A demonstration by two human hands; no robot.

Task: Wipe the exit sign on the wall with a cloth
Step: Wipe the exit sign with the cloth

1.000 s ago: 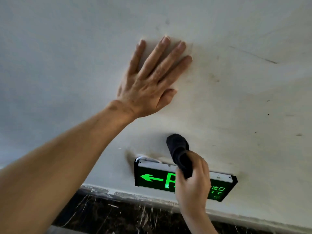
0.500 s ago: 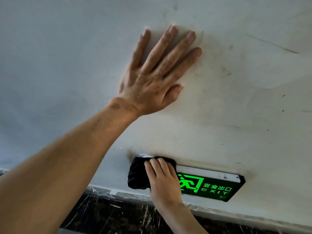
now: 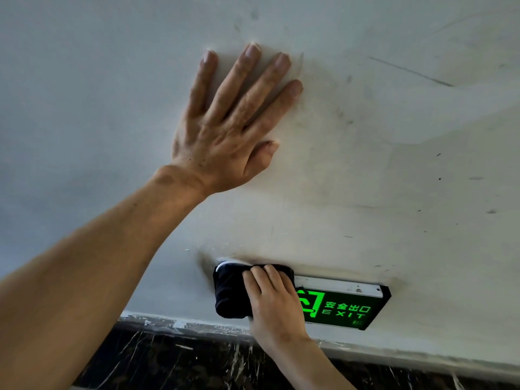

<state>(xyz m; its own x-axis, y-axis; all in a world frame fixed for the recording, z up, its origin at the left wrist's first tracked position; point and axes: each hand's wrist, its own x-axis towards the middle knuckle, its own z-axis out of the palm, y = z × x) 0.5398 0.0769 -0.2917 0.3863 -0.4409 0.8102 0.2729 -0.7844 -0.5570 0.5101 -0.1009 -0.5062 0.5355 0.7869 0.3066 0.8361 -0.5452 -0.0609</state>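
A glowing green exit sign is fixed low on the white wall, just above the skirting. My right hand presses a black cloth flat against the sign's left end, hiding that part of the sign. The running-figure symbol and the word EXIT show to the right of my hand. My left hand lies flat on the wall above, fingers spread, holding nothing.
A dark marble skirting with white veins runs along the bottom of the wall. The wall carries scuffs and a dark smudge beside the sign's left end.
My right hand moved from the middle of the sign to its left end and laid the bunched cloth flat over it. My left hand stayed on the wall.
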